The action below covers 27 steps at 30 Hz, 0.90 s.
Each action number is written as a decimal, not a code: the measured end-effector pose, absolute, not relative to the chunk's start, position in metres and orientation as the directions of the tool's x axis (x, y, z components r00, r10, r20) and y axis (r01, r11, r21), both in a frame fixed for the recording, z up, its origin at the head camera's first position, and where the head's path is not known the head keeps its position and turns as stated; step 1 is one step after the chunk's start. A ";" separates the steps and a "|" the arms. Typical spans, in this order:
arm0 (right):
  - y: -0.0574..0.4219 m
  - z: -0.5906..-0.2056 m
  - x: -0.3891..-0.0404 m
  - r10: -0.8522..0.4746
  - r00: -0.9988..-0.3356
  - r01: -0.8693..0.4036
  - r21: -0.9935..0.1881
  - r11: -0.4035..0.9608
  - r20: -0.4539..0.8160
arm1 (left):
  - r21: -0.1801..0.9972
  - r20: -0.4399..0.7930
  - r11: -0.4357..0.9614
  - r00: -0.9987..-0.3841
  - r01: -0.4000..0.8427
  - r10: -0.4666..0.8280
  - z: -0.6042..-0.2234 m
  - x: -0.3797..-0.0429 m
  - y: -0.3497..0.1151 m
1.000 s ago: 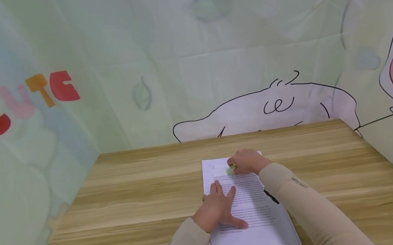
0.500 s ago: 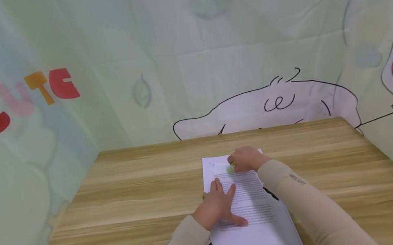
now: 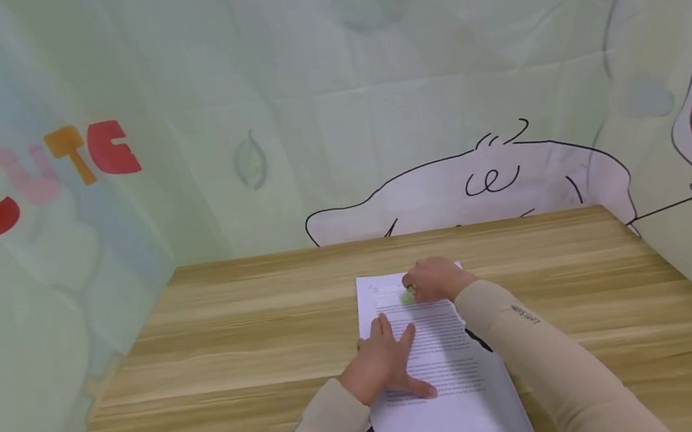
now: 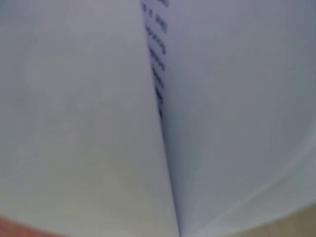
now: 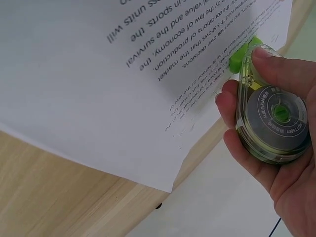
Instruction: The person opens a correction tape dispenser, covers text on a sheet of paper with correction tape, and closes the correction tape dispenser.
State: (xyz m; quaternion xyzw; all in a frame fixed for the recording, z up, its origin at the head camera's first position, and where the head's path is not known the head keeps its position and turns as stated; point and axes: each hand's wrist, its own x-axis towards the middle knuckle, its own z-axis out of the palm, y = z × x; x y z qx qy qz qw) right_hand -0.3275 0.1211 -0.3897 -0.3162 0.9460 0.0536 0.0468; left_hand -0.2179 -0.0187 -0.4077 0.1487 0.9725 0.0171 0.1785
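A stack of printed paper [image 3: 443, 424] lies on the wooden table in the head view. My left hand [image 3: 386, 362] rests on the top sheet with its fingers spread. Near the upper part of the page, my right hand [image 3: 434, 280] grips a correction tape dispenser [image 3: 408, 296]. The right wrist view shows the clear, rounded dispenser [image 5: 277, 116] with a green hub, held between thumb and curled fingers. Its green tip end [image 5: 238, 57] is at the printed sheet [image 5: 64, 74]. Only blurred paper [image 4: 74, 118] with a little print fills the left wrist view.
The wooden tabletop [image 3: 244, 336] stretches out around the papers. Behind it hangs a pale green cloth backdrop [image 3: 211, 117] with cartoon drawings. In the right wrist view, the table edge [image 5: 192, 160] runs just past the sheet's corner.
The head view has shifted slightly. My right hand has moved very little to the right with the correction tape dispenser; my left hand stays in place on the paper.
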 end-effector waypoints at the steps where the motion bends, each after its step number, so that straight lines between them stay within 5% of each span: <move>1: 0.121 -0.390 -0.328 -0.590 -0.797 -0.601 0.073 0.796 -0.125 | 0.088 -0.341 0.955 -0.892 0.283 0.296 -0.408 -0.218 -0.019; 27: 0.128 -0.390 -0.327 -0.585 -0.799 -0.598 0.081 0.797 -0.140 | 0.041 -0.301 0.948 -0.901 0.315 0.312 -0.411 -0.218 -0.018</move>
